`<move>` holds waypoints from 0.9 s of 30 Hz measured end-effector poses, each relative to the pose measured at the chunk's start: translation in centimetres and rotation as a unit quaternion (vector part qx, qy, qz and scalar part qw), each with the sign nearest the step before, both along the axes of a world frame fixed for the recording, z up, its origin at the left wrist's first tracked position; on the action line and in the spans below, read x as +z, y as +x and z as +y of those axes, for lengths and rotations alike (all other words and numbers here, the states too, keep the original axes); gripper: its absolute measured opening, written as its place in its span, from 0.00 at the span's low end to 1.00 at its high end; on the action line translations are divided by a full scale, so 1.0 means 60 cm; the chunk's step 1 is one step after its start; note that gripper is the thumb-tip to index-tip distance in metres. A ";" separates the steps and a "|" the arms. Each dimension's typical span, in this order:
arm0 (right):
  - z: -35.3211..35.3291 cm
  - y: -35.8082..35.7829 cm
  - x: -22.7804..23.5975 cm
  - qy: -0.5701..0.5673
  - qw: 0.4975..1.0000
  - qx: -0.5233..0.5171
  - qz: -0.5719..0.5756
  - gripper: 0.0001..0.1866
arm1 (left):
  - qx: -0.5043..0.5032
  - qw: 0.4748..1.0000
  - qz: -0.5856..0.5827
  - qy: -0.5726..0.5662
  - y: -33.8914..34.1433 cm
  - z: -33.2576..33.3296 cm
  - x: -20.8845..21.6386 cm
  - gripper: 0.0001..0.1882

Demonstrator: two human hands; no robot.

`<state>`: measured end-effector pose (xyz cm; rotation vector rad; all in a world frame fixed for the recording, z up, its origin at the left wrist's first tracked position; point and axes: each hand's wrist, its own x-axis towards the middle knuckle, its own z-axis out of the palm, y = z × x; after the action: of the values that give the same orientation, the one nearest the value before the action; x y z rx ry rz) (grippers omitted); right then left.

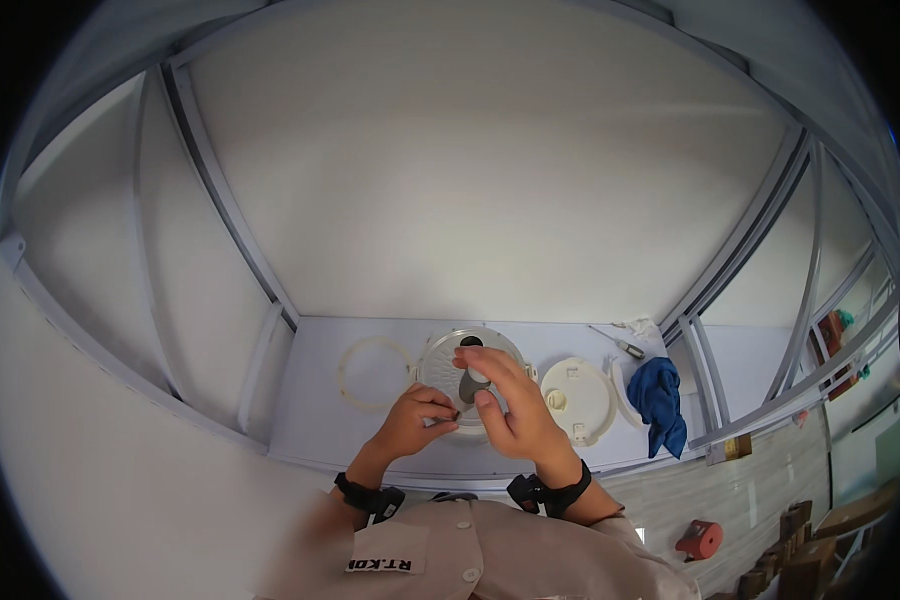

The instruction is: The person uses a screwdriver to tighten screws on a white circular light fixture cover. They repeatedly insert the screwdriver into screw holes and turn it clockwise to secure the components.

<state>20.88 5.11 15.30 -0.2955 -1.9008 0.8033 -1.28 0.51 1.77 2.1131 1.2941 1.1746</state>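
A round metal lid (440, 355) with a pale rim lies on the table in front of me. On its middle sits a dark grey oval part (471, 388), partly covered by my fingers. At the lid's near left edge, my left hand (410, 422) is closed in a pinch around something small and dark, too small to name. My right hand (518, 405) hovers over the lid's right half, its fingers stretched out and the thumb apart, close to the grey part. Its fingers hide some of the lid, including part of a black spot near the far rim.
Left of the lid lies a thin pale ring (344, 368). To the right are a round white plastic cover (592, 392), a curved white strip (623, 398), a screwdriver (625, 346) and a crumpled blue cloth (658, 395). Metal frame posts (232, 205) stand on both sides.
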 end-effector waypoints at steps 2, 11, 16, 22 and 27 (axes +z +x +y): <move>-0.003 -0.008 0.004 0.046 0.999 -0.018 0.009 0.23 | 0.002 1.000 -0.003 -0.001 -0.003 -0.001 -0.007 0.10; 0.003 0.004 -0.005 0.048 0.999 -0.010 -0.022 0.27 | 0.006 1.000 -0.008 0.003 0.000 0.002 -0.009 0.10; -0.001 0.004 0.004 0.091 0.994 -0.057 -0.014 0.28 | 0.003 1.000 -0.017 0.007 0.002 0.003 -0.008 0.09; 0.009 0.014 -0.001 0.049 0.998 -0.040 -0.019 0.31 | -0.009 1.000 -0.007 0.017 -0.006 0.000 -0.004 0.11; 0.002 0.006 0.011 0.112 0.990 -0.077 -0.034 0.33 | 0.032 0.999 0.028 0.029 0.009 -0.009 0.021 0.08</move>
<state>21.23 5.23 15.98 -0.3282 -1.9851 0.4765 -0.76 -0.04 3.02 2.1749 1.3773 1.2001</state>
